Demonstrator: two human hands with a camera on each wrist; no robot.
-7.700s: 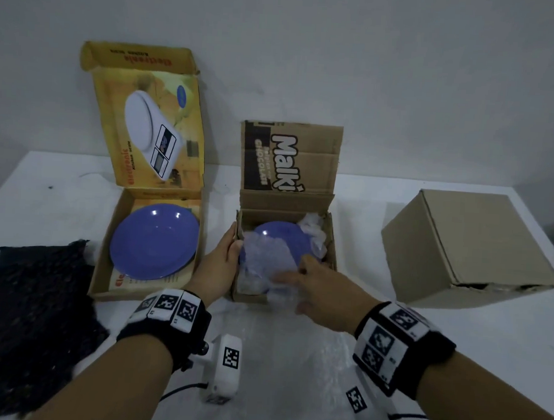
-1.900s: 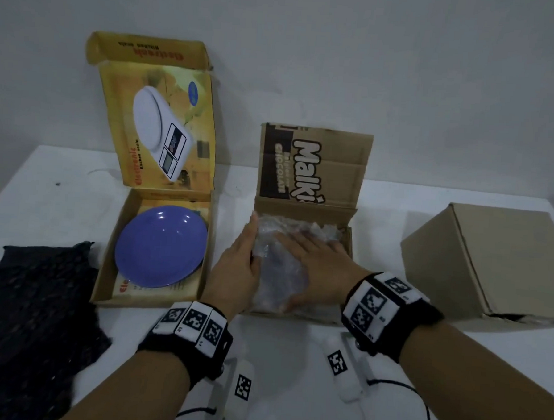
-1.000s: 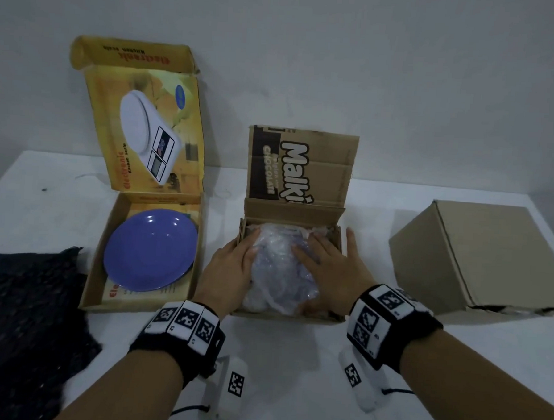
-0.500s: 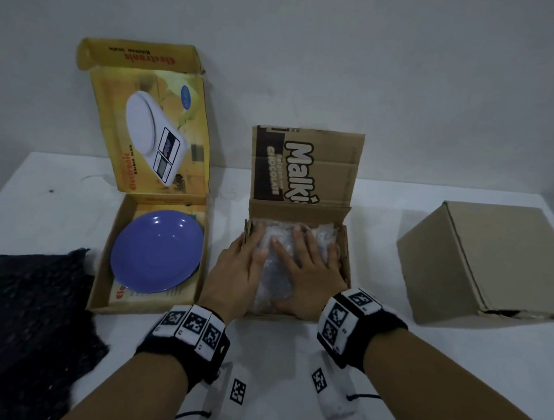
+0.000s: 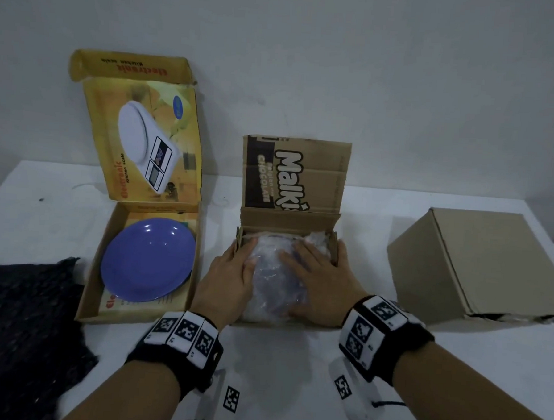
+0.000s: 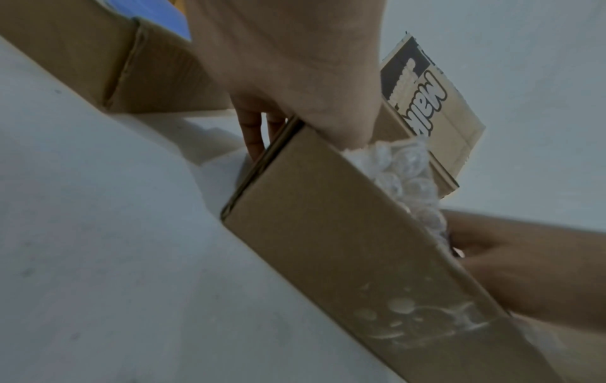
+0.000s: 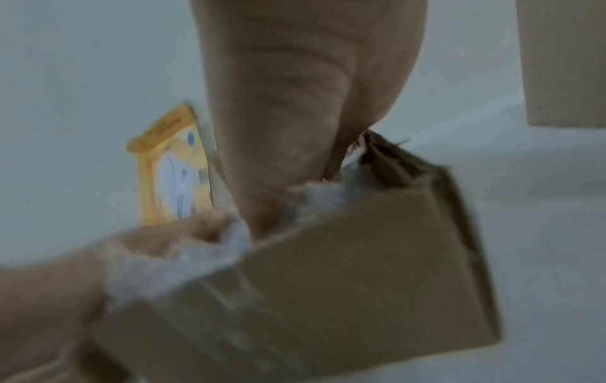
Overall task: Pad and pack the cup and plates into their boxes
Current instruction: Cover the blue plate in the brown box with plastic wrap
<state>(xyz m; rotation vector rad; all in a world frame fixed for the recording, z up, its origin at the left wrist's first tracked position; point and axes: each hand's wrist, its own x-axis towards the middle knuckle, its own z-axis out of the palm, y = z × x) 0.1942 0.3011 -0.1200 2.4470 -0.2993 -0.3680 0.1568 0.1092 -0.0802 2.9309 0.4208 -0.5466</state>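
The left hand point(image 5: 225, 279) and right hand point(image 5: 318, 276) lie flat, fingers straight, pressing the clear bubble wrap point(image 5: 274, 274) into the brown Malkist cardboard box point(image 5: 337, 254). A moment ago both hands sat close together mid-box; now they have spread to its side walls, the left fingers hooking outside. The plate beneath looks padded, so closing the lid is likely next. Left of this box, a blue round plate point(image 5: 147, 264) lies uncovered in the yellow kitchen-scale box point(image 5: 96, 264); farther left, a black foam sheet point(image 5: 23, 318). Right, a closed plain carton point(image 5: 478, 268). All rest on a white table point(image 5: 280, 370) against a pale wall.
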